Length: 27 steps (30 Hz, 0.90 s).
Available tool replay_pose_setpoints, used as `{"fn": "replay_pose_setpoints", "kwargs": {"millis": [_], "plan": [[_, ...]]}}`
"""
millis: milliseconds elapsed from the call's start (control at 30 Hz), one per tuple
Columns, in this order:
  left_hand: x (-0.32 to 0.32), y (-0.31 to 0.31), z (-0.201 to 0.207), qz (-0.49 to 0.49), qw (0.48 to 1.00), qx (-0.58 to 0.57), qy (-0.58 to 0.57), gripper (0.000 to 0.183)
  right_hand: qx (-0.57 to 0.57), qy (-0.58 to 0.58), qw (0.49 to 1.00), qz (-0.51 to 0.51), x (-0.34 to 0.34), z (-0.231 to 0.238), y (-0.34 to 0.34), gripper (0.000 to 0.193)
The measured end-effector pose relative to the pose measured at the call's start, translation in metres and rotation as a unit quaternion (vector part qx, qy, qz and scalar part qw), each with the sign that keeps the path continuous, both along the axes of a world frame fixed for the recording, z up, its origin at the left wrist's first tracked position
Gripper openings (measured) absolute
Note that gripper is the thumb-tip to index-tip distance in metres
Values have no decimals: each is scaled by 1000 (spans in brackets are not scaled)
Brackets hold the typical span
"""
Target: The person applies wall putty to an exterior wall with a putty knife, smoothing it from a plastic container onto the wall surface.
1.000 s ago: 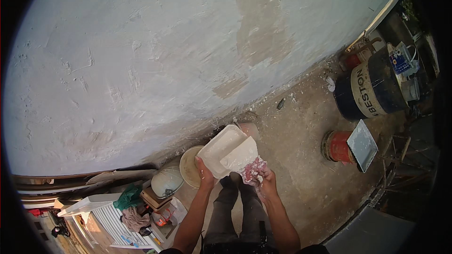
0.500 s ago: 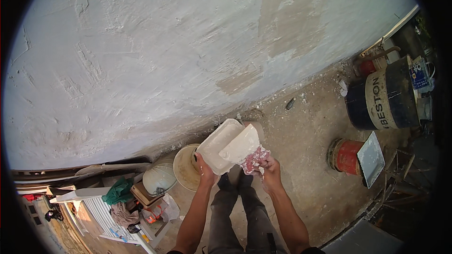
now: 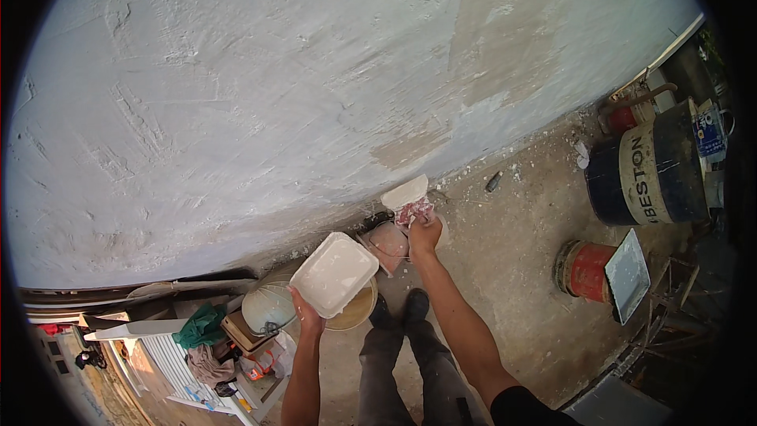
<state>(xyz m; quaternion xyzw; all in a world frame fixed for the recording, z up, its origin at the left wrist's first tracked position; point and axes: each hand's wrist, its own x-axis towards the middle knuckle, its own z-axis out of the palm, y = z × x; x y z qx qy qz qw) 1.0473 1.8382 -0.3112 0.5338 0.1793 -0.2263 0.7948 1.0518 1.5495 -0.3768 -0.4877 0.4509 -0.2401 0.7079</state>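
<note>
My left hand point(image 3: 306, 314) grips the near left side of a shallow white rectangular tray point(image 3: 335, 274), smeared inside with pale plaster. Farther off, toward the foot of the wall, my right hand point(image 3: 423, 230) is closed on a plastering trowel point(image 3: 407, 192). Its wide pale blade points up and left at the wall. Reddish, plaster-caked material sits by the fingers, and the grip itself is mostly hidden. The blade is apart from both the tray and the wall. Rough whitish plaster covers the wall point(image 3: 236, 102), with bare brownish patches point(image 3: 410, 146).
Under the tray stands a cream bucket point(image 3: 356, 309), with a pinkish container point(image 3: 386, 244) beyond it. At the right are a dark drum point(image 3: 654, 170), a red bucket point(image 3: 590, 270) and a grey board point(image 3: 628, 276). A white rack point(image 3: 169, 359) and a domed pale object point(image 3: 266, 308) lie left.
The trowel has left the tray and moved away toward the wall with my right hand. My left hand and the tray have shifted left and nearer, uncovering the pinkish container.
</note>
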Motion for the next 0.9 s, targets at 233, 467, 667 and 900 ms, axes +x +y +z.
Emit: {"fn": "replay_pose_setpoints", "kwargs": {"millis": [233,467,667,900], "plan": [[-14,24,17,51,998,34,19,73,160,-129,972,-118,71,64,15,27],[-26,37,16,57,997,48,22,74,143,-143,976,-78,51,123,3,23],[-31,37,28,53,997,57,17,75,108,-77,989,-60,-7,118,-5,28],[-34,22,32,40,998,21,33,69,118,-33,992,-26,12,-34,-10,38]]}}
